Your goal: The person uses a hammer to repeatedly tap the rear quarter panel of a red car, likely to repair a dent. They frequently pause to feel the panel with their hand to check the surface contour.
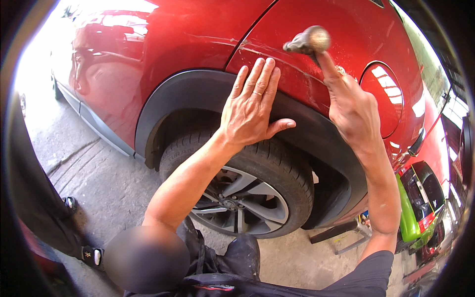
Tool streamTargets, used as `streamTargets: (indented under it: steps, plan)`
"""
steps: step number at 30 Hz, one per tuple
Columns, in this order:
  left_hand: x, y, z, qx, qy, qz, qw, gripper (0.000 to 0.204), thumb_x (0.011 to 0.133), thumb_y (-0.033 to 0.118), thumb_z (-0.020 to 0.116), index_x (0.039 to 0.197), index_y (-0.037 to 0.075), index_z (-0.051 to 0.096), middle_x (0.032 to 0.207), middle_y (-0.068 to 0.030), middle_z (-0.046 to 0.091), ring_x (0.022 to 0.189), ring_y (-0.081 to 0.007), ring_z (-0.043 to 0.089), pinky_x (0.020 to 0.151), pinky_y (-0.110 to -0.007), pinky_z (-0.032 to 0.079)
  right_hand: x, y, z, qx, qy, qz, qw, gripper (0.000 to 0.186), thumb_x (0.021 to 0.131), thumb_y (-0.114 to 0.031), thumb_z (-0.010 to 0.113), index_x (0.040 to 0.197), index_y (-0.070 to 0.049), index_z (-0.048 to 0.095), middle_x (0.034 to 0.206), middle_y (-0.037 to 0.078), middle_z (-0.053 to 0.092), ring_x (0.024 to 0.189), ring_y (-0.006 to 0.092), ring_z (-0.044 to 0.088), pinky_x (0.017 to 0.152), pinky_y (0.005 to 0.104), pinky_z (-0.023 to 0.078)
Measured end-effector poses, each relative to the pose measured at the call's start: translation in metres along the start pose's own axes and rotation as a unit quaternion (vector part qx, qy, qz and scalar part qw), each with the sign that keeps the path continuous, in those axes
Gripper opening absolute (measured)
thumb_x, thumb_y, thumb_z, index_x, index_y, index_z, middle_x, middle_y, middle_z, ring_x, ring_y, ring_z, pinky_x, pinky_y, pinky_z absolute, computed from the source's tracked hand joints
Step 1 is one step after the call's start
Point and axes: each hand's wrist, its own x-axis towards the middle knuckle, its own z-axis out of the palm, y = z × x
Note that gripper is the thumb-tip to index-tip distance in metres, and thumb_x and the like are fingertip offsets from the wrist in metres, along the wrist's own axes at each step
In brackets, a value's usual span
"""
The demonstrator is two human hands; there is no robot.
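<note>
A red car's rear side panel fills the upper view, with pale scratches and scuffs along a crease above the wheel. My left hand lies flat with fingers stretched and thumb out, at the upper edge of the black wheel arch trim, its fingertips over the red paint. To its right, my right hand is closed around a hammer, one finger lying along the handle. The hammer's metal head is up in front of the scratched panel; I cannot tell whether it touches. The palm side of both hands is hidden.
Below my hands is the car's tyre with a spoked alloy wheel. A round fuel flap sits right of the hammer. Another person's dark-trousered leg stands at left on concrete. A green car is at the right.
</note>
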Motion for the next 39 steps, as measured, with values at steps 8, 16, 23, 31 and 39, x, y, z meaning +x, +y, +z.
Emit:
streamTargets:
  steps: [8, 16, 23, 31, 39]
  plan:
    - [0.000, 0.000, 0.001, 0.011, 0.001, 0.000, 1.000, 0.106, 0.088, 0.079, 0.043, 0.148, -0.009, 0.035, 0.158, -0.0270, 0.029, 0.150, -0.0393, 0.025, 0.123, -0.051, 0.014, 0.004, 0.000, 0.002, -0.001, 0.004, -0.003, 1.000, 0.073, 0.093, 0.005, 0.061, 0.155, -0.024, 0.038, 0.085, 0.013, 0.068, 0.070, 0.0226, 0.070, 0.062, 0.0373, 0.055]
    - [-0.002, -0.001, 0.002, 0.014, -0.003, 0.001, 1.000, 0.107, 0.087, 0.079, 0.044, 0.148, -0.009, 0.035, 0.158, -0.0270, 0.029, 0.150, -0.0395, 0.024, 0.122, -0.052, 0.014, 0.002, -0.003, 0.008, 0.021, 0.017, 0.000, 1.000, 0.071, 0.094, 0.004, 0.061, 0.155, -0.026, 0.039, 0.094, 0.016, 0.071, 0.075, 0.0242, 0.072, 0.066, 0.0384, 0.057]
    - [-0.001, 0.000, 0.002, 0.015, -0.004, -0.001, 1.000, 0.109, 0.087, 0.080, 0.043, 0.149, -0.008, 0.034, 0.158, -0.0264, 0.029, 0.150, -0.0393, 0.024, 0.123, -0.052, 0.014, 0.004, -0.001, 0.010, 0.048, 0.063, -0.014, 0.997, 0.071, 0.094, 0.005, 0.060, 0.154, -0.028, 0.040, 0.088, 0.014, 0.068, 0.071, 0.0250, 0.069, 0.065, 0.0381, 0.054]
    - [0.000, 0.000, 0.000, 0.018, -0.006, 0.000, 1.000, 0.108, 0.087, 0.080, 0.042, 0.149, -0.009, 0.033, 0.158, -0.0264, 0.029, 0.150, -0.0395, 0.023, 0.122, -0.052, 0.014, 0.011, -0.001, 0.017, 0.036, 0.121, -0.054, 0.991, 0.086, 0.077, 0.006, 0.067, 0.152, -0.029, 0.042, 0.066, 0.007, 0.049, 0.052, 0.0256, 0.055, 0.049, 0.0420, 0.050]
    - [-0.002, -0.002, 0.001, 0.017, -0.003, -0.002, 1.000, 0.107, 0.088, 0.080, 0.041, 0.150, -0.007, 0.032, 0.159, -0.0256, 0.028, 0.150, -0.0383, 0.023, 0.123, -0.052, 0.013, -0.003, -0.002, -0.001, -0.009, -0.023, 0.019, 1.000, 0.067, 0.094, 0.004, 0.058, 0.153, -0.022, 0.042, 0.096, 0.016, 0.071, 0.078, 0.0289, 0.071, 0.068, 0.0382, 0.056]
